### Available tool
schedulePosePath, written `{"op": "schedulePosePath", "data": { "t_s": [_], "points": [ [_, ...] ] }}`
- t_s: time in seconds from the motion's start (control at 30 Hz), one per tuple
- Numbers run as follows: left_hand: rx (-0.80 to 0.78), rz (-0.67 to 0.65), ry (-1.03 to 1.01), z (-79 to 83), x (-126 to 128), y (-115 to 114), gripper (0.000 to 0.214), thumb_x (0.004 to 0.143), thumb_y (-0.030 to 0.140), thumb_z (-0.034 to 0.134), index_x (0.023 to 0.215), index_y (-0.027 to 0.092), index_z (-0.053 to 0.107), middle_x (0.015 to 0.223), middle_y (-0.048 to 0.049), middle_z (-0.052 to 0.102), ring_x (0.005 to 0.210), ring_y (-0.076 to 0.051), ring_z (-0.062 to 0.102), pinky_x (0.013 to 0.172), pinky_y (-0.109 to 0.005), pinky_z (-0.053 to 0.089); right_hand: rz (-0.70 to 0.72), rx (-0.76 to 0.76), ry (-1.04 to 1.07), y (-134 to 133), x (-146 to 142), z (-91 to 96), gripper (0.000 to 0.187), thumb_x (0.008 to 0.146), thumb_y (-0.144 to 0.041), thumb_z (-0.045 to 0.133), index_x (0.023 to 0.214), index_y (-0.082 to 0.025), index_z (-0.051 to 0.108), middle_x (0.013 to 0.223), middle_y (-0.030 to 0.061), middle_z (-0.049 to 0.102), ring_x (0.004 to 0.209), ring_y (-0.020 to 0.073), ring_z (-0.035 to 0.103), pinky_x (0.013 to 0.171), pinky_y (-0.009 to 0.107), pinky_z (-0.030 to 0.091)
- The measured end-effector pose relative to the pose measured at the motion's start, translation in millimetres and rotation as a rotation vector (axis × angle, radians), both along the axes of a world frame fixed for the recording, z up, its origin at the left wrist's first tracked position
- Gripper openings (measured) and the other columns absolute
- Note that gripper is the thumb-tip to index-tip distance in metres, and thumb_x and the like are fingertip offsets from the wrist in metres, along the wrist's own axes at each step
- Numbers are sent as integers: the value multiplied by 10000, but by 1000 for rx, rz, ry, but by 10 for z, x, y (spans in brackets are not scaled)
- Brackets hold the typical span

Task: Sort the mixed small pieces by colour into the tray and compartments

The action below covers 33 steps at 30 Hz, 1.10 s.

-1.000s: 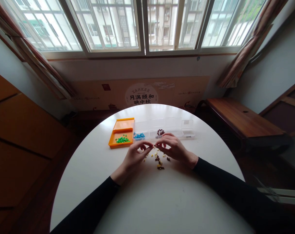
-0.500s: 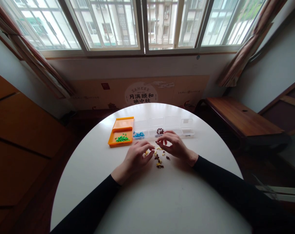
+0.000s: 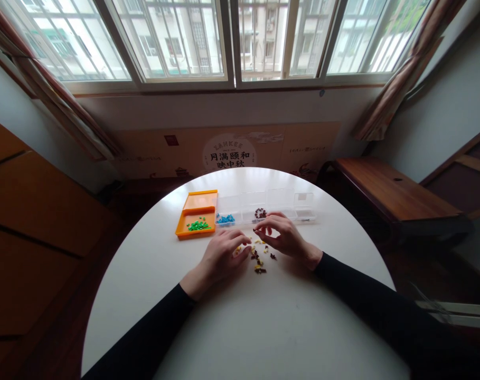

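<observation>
Dark-brown toy brick (image 3: pixel 254 230) sits in your right hand (image 3: pixel 284 235)'s pinch above the loose yellow-and-brown pieces (image 3: pixel 256 255); your left hand (image 3: pixel 220 250) has drawn off, fingers loosely parted, so the right apparently carries it alone.

L slv (image 3: pixel 142 332) & R slv (image 3: pixel 374 300): blk, long, plain, snug.
</observation>
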<state>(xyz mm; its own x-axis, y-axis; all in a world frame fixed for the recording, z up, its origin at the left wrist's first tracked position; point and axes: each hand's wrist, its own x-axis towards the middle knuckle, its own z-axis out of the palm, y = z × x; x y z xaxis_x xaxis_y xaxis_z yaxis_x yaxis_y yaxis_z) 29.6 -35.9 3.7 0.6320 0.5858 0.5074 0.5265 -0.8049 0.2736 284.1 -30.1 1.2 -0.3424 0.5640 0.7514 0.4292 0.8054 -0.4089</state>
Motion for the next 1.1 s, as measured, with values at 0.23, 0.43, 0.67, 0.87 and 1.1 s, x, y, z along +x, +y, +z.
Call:
{"op": "schedulePosePath", "data": {
  "t_s": [0.23,0.43,0.67,0.87,1.1],
  "points": [
    [-31,-4,8,23,7,-12,112,1058,293,677,1011,242,765,1004,-34,806,960,-232,741,922,-408,485,0,-6,-4,-13,4,21,42,1045,-226,723,1013,-254,724,765,-32,714,695,153,662,952,392,553],
    [-21,-2,16,22,7,-13,103,1047,285,690,997,249,773,990,-31,804,942,-225,738,905,-396,492,0,-6,0,3,9,-9,38,1042,-223,731,1026,-256,726,786,-27,728,714,157,669,939,389,551],
    [-23,-2,29,14,7,-7,100,1050,284,690,993,255,766,992,-25,803,945,-223,739,904,-389,489,-2,-9,-7,4,14,-13,59,1034,-200,732,1032,-259,723,815,-27,751,733,158,691,969,392,550],
    [-18,-8,25,6,8,-2,123,1053,291,677,986,246,770,994,-33,800,941,-221,733,899,-396,493,-6,-2,-6,0,11,-4,59,1032,-197,732,1040,-256,727,809,-29,748,727,154,684,974,388,548],
    [-22,-15,27,-3,4,6,130,1054,292,667,985,246,768,995,-35,803,937,-223,732,895,-404,494,-12,-18,-8,-1,9,7,38,1047,-232,715,1028,-263,728,789,-29,738,716,160,680,971,400,556]
  ]
}}
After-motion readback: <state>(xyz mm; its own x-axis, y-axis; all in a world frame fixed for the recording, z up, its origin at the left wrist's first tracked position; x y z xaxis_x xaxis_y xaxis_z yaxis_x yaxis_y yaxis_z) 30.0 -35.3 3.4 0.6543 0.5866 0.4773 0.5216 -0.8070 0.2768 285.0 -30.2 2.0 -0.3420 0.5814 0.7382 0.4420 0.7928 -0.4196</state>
